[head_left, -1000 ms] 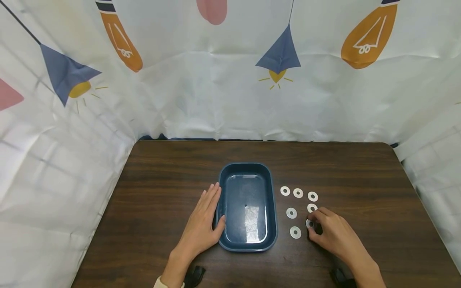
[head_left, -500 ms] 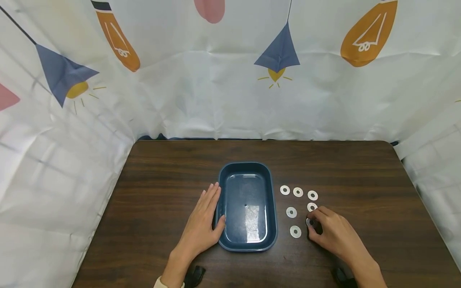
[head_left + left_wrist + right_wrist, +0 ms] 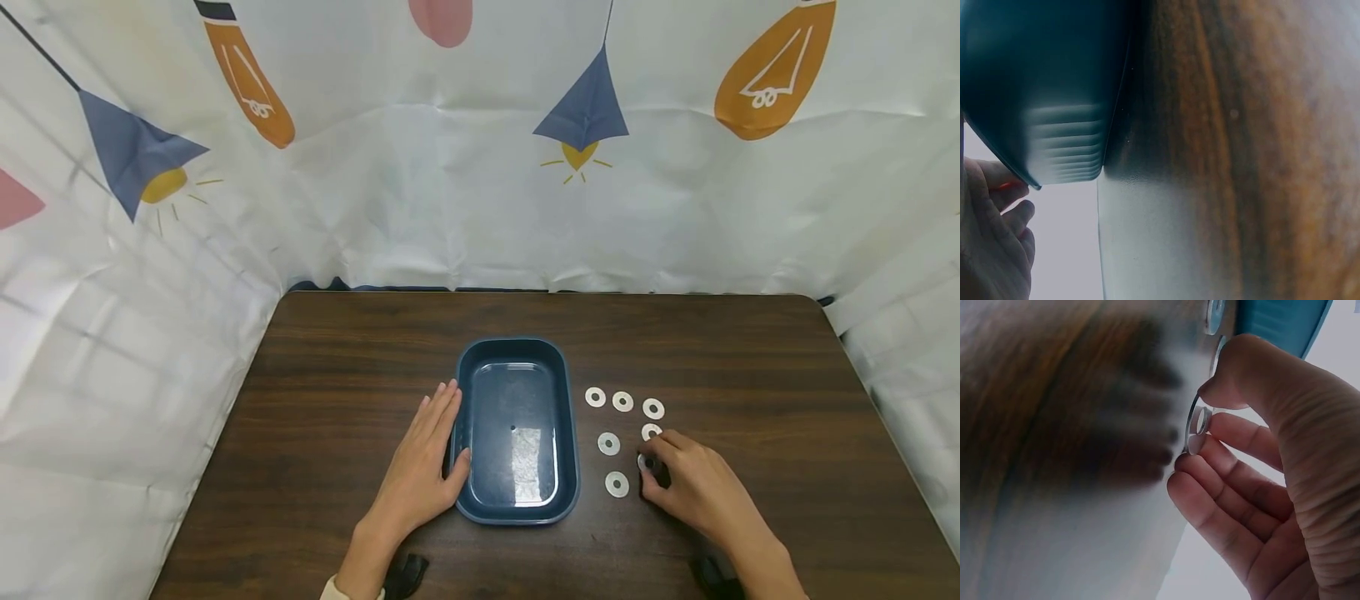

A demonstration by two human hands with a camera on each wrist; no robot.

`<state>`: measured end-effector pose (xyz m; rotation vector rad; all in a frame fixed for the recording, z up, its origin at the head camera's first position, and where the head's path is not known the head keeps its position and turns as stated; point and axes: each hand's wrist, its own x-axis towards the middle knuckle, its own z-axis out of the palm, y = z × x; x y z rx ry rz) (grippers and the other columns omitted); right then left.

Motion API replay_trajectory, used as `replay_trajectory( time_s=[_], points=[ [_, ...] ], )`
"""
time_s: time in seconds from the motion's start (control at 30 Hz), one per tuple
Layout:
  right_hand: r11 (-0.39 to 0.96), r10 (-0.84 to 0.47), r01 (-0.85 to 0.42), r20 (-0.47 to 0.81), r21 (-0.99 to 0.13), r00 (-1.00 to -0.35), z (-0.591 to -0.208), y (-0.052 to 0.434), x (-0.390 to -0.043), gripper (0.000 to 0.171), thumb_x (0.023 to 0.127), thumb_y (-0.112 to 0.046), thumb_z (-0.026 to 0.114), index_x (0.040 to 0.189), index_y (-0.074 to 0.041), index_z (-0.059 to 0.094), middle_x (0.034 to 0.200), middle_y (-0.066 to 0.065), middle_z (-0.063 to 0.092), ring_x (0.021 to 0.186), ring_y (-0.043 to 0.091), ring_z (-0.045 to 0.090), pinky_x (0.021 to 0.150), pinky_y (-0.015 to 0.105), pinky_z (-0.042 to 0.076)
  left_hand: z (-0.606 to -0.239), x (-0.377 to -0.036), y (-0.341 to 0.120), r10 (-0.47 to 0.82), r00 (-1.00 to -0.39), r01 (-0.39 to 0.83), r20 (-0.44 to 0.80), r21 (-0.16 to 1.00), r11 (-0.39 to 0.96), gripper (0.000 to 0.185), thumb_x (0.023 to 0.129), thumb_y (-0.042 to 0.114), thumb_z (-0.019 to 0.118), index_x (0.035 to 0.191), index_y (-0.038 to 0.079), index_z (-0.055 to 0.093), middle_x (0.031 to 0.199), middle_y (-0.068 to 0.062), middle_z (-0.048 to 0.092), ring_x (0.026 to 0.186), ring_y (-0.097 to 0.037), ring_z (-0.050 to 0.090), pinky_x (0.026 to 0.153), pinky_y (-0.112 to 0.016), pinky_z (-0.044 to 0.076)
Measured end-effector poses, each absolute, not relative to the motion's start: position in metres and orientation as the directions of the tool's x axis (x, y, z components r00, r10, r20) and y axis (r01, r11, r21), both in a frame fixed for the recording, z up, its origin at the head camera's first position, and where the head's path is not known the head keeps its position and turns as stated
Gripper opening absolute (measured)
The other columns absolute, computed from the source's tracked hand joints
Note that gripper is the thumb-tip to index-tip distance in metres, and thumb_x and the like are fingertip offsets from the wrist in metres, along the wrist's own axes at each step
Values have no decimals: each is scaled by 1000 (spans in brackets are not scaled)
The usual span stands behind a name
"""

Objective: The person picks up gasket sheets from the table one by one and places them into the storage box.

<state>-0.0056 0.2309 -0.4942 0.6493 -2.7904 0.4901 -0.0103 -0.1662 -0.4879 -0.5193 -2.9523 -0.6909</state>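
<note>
A dark blue rectangular tray (image 3: 517, 515) stands on the brown table. Along its left side rests my left hand (image 3: 420, 462), fingers straight, with the thumb lying at the rim; in the left wrist view the fingertips (image 3: 1016, 190) are by the tray's edge (image 3: 1066, 144). To the right of the tray, my right hand (image 3: 693, 483) pinches a flat metal washer (image 3: 642, 461) at the tabletop. The right wrist view has this washer (image 3: 1192, 428) nearly edge-on between thumb and fingers. Several more washers lie flat between tray and right hand, such as one washer (image 3: 617, 492).
The brown wooden table (image 3: 360, 350) reaches back to a white curtain (image 3: 480, 200) printed with lamps and bulbs. A dark strap piece (image 3: 408, 575) shows by the left wrist, and another dark piece (image 3: 716, 579) by the right one.
</note>
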Motion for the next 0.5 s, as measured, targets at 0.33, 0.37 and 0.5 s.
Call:
replay_trajectory(
  time_s=[0.33,0.37,0.5],
  points=[
    [822,-398,-507,373,-261,-838,-489,228,-7,23,70,-12,84,91,-17,75,83,-8,66,65,1,54,55,27,50,-487,-10,-165,309,-942,334,129,419,844,84,97,30,68,169,15,27,180,3,18,168,-20,19,134,-53,27],
    [817,-405,-519,389,-254,-827,-488,228,-7,23,70,-12,84,91,-16,75,84,-7,67,65,3,57,55,28,52,-487,-10,-165,309,-942,335,129,416,846,84,97,30,67,169,15,26,180,3,18,168,-20,19,134,-53,27],
    [799,-431,-558,434,-225,-791,-483,228,-9,25,69,-15,82,93,-15,74,87,-5,69,71,8,64,57,32,56,-486,-10,-165,306,-944,329,123,411,850,84,97,31,67,169,15,26,180,1,19,168,-20,18,134,-52,27]
  ],
)
